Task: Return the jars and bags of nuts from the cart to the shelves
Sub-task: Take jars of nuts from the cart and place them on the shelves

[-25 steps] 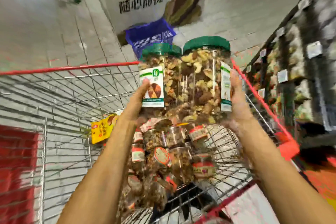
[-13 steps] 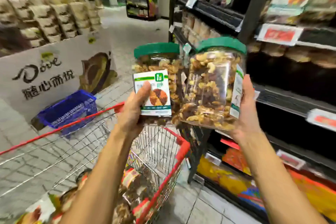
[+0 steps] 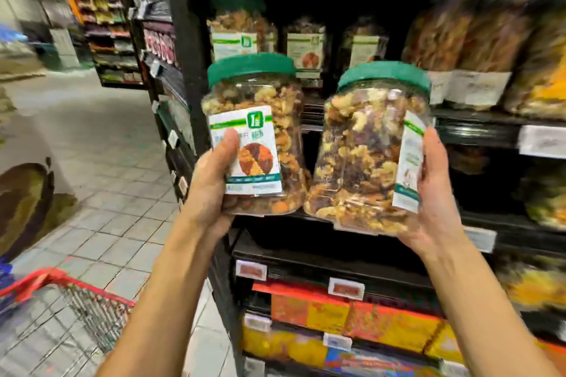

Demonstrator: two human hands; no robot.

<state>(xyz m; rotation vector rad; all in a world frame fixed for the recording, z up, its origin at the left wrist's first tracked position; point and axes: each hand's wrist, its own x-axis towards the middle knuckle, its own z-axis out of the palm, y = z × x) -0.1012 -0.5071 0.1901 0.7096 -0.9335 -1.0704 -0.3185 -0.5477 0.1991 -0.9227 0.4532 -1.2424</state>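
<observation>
Before shelves (image 3: 477, 123), arms outstretched, left hand (image 3: 211, 184) gripping left jar (image 3: 260, 131), right hand (image 3: 435, 193) gripping right jar (image 3: 361, 156)

Pale grey floor tiles (image 3: 101, 162) run down the aisle toward a blurred far display of coloured goods (image 3: 101, 24). A white display board (image 3: 27, 199) with a brown print stands at the left. Low on the right, a red-and-white price tag (image 3: 346, 288) sits just above orange and yellow packs (image 3: 352, 318).

Two held jars (image 3: 284, 131) (image 3: 361, 156), two hands (image 3: 211, 187) (image 3: 435, 190), one cart (image 3: 36, 280)

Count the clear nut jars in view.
5: one jar in the left hand, another in the right hand, three on the shelf behind; more may be hidden.
</observation>
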